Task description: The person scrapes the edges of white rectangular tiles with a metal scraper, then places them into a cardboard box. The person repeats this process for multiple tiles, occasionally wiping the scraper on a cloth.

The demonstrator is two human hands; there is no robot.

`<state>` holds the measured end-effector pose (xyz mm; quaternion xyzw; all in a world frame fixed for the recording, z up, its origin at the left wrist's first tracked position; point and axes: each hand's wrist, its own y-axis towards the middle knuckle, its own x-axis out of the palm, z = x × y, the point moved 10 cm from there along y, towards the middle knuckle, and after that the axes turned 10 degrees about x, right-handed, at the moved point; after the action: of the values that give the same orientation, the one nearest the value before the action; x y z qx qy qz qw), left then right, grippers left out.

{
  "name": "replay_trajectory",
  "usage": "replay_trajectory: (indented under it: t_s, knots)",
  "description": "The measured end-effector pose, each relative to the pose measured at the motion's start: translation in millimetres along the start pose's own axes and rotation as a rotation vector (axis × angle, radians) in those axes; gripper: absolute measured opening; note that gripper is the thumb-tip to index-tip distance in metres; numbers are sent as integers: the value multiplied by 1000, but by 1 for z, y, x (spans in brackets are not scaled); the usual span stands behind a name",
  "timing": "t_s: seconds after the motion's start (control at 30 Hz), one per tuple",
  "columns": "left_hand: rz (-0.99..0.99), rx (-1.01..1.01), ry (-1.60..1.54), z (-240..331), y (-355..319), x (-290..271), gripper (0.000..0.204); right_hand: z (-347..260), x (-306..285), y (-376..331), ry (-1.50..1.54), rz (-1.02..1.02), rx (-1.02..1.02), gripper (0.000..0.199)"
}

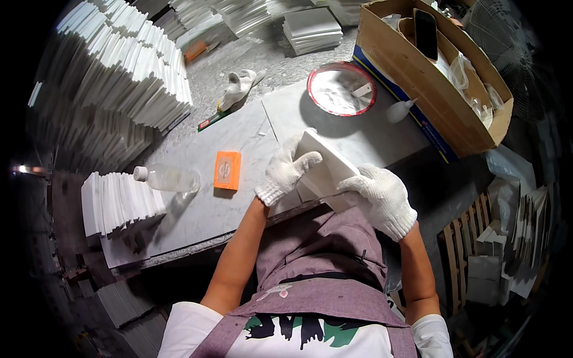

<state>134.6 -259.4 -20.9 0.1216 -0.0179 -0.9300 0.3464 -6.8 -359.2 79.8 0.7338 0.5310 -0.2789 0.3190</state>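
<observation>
A white rectangular tile [324, 156] is held tilted between my two hands above the table's near edge. My left hand [287, 166], in a white knit glove, grips its left side; the thumb lies across the face and the other fingers are partly hidden behind. My right hand [382, 197], gloved alike, closes on the tile's lower right end. Beyond the tile stands a round red-rimmed tub [311, 89] of white material with a small flat scraper [362, 90] in it. An orange block [227, 170] with a label lies left of my left hand.
A clear bottle [170, 178] stands beside a row of white tiles [122, 203]. Tall tile stacks [119, 71] rise at the far left. A white glove [239, 86] lies farther back. At the right are a squeeze bulb [399, 111] and a cardboard box [418, 89] carrying a phone [425, 34].
</observation>
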Motion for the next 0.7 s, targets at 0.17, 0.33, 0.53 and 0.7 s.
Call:
replay_trajectory:
  t_s: [0.17, 0.33, 0.53, 0.7]
  knots:
    - [45, -20, -253, -19, 1, -5, 35, 23, 3, 6, 275, 26, 125, 23]
    - [267, 89, -104, -12, -10, -19, 25, 74, -16, -3, 813, 322, 397, 16]
    - [356, 74, -66, -6, -14, -21, 26, 140, 7, -43, 806, 534, 727, 23]
    - [375, 0, 26, -11, -16, -22, 23, 87, 20, -54, 521, 337, 536, 31]
